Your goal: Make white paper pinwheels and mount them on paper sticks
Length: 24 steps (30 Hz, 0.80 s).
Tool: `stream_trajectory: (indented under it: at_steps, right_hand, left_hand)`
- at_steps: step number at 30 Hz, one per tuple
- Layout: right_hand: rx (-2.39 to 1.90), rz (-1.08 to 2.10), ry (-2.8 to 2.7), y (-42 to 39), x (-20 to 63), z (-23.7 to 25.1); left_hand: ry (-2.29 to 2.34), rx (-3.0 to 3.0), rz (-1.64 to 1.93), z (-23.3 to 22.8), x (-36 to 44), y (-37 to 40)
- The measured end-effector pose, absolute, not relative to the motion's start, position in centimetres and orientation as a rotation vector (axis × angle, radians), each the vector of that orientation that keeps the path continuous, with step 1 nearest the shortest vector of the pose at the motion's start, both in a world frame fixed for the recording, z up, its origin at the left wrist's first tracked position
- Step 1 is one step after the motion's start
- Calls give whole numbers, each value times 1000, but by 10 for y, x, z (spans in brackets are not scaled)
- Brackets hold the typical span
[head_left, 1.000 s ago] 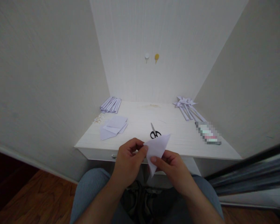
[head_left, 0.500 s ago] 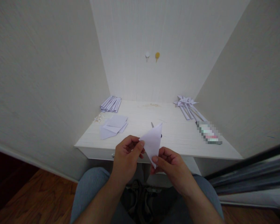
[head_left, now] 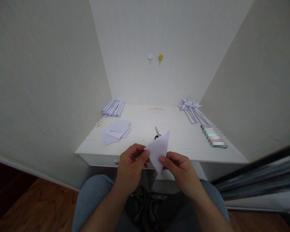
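A folded white sheet of paper, roughly triangular, is held up in front of the desk's near edge. My left hand pinches its left corner between thumb and fingers. On the opposite side, my right hand grips the paper's right edge, thumb on top. Just beyond the paper lie scissors, blades pointing away and partly hidden behind it. To the left, a small stack of paper sheets rests on the desk.
On the white desk, rolled paper sticks lie at the back left, near small white bits. Paper pinwheels are at the back right, behind a pixelated, phone-like object. Two hooks, one white, one yellow, are on the wall.
My right hand has shifted up along the paper's right edge from near its lower tip. The paper has tilted and dropped slightly, showing more of the scissors.
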State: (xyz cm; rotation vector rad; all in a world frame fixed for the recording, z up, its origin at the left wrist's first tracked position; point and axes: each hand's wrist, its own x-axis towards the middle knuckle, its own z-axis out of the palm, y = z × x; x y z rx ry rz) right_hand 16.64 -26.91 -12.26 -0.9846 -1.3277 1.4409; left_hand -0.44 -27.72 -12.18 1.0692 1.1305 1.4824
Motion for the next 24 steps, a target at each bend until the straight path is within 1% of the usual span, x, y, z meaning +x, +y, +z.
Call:
stream_trajectory:
  at_steps: [11,24]
  right_hand:
    - [-1007,1461,-1257,-265,172,-115]
    - [-989,1404,-1179,-262,180,-124]
  left_hand:
    - [1058,1013,1398,-117,-2,-279]
    - [1076,1056,1311,-118,-3,-278]
